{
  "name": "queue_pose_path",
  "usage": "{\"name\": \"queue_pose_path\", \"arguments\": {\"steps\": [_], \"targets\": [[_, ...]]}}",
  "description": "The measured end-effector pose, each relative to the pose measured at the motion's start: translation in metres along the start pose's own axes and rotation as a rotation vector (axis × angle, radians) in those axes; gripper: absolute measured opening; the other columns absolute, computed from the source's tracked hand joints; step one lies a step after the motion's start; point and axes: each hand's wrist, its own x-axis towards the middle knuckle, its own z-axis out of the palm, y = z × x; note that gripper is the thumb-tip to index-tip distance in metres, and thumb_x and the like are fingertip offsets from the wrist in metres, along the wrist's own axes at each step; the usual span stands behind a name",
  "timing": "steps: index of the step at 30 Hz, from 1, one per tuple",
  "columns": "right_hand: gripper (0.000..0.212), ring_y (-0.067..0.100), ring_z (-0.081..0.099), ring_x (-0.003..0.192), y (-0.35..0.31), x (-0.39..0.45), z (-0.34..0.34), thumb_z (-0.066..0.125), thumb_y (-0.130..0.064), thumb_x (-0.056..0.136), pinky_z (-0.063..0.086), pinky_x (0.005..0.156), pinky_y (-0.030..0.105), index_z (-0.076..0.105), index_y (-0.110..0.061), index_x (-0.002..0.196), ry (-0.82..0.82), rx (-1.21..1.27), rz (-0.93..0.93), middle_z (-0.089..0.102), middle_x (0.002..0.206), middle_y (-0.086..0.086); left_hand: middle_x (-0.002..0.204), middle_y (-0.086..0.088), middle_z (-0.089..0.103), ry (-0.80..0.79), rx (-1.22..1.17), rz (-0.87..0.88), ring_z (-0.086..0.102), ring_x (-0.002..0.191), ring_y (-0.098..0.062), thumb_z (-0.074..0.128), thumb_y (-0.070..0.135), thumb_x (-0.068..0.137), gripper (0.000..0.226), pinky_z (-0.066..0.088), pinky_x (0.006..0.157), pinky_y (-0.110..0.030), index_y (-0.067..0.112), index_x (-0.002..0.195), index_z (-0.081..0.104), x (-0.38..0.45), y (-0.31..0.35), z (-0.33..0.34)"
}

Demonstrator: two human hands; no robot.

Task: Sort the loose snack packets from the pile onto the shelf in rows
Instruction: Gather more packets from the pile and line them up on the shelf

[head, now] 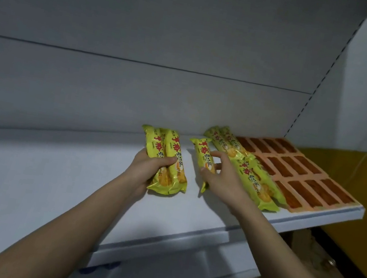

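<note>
Both arms outstretched, left hand (148, 169) fingers curled (thumb on top), right hand (222, 177) fingers pinching.

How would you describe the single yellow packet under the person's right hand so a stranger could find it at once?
Start at the white metal shelf and find the grid of orange flat packets at its right end. Left of them lie rows of long yellow plastic snack packets. The single yellow packet lies alone just left of those rows, under the right hand, unlike the bundle in the left hand.

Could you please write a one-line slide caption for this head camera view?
Left hand grips two yellow packets; right hand sets another on the white shelf.
</note>
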Motion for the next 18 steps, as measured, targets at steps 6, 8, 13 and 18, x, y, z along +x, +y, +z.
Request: {"name": "queue_pose_path", "arguments": {"steps": [6, 8, 13, 18], "targets": [[0.048, 0.030, 0.053, 0.113, 0.007, 0.057, 0.008, 0.058, -0.020, 0.093, 0.036, 0.078, 0.030, 0.043, -0.014, 0.138, 0.023, -0.389, -0.189, 0.054, 0.128, 0.011, 0.105, -0.022, 0.073, 0.105, 0.249, 0.073, 0.073, 0.077, -0.024, 0.078, -0.005, 0.080, 0.033, 0.059, 0.063, -0.030, 0.000, 0.109, 0.064, 0.034, 0.004, 0.008], [0.043, 0.035, 0.052, 0.112, 0.008, 0.076, 0.008, 0.059, -0.019, 0.091, 0.032, 0.074, 0.032, 0.046, -0.009, 0.130, 0.033, -0.500, -0.223, 0.058, 0.121, 0.015, 0.111, -0.016, 0.070, 0.161, 0.350, 0.132, 0.072, 0.087, -0.023, 0.085, 0.002, 0.074, 0.055, 0.058, 0.067, -0.031, 0.004, 0.119, 0.054, 0.046, 0.006, 0.007], [0.036, 0.036, 0.051, 0.111, 0.020, 0.109, 0.003, 0.060, -0.020, 0.091, 0.037, 0.083, 0.035, 0.049, -0.004, 0.120, -0.055, -0.687, -0.224, 0.059, 0.120, 0.018, 0.114, -0.007, 0.070, 0.273, 0.739, 0.069, 0.067, 0.104, -0.024, 0.088, 0.040, 0.064, 0.069, 0.053, 0.092, -0.037, 0.014, 0.120, 0.056, 0.052, 0.009, 0.009], [0.048, 0.037, 0.046, 0.122, 0.028, 0.137, -0.012, 0.059, -0.037, 0.094, 0.037, 0.101, 0.039, 0.049, -0.003, 0.127, -0.111, -0.683, -0.275, 0.051, 0.130, 0.022, 0.150, -0.017, 0.039, 0.525, 1.261, 0.044, 0.032, 0.141, -0.036, 0.074, 0.054, 0.083, 0.086, 0.032, 0.115, -0.046, 0.015, 0.150, 0.038, 0.034, 0.032, 0.032]]}}
